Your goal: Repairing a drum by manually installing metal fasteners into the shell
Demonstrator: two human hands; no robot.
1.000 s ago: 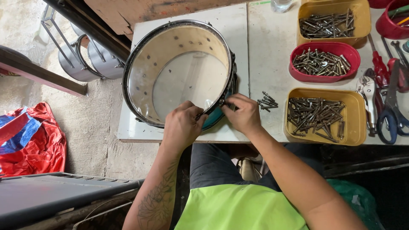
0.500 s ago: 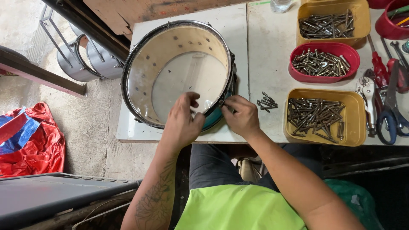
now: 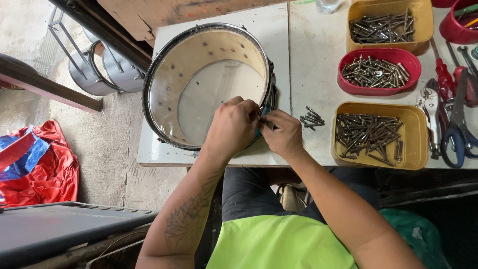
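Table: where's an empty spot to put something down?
On the table, bare room lies between the drum and the yellow tray and red bowl. It is crowded at the right edge with scissors and tools, and by the loose screws.

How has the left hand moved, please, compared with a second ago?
Yes. The left hand has moved up from the near rim of the drum and now reaches over it, closer to the right hand, while the drum has stayed put on the table.

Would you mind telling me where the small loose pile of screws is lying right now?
In the head view, the loose screws lie on the white table, just beyond the right hand, between the drum shell and the lower yellow tray.
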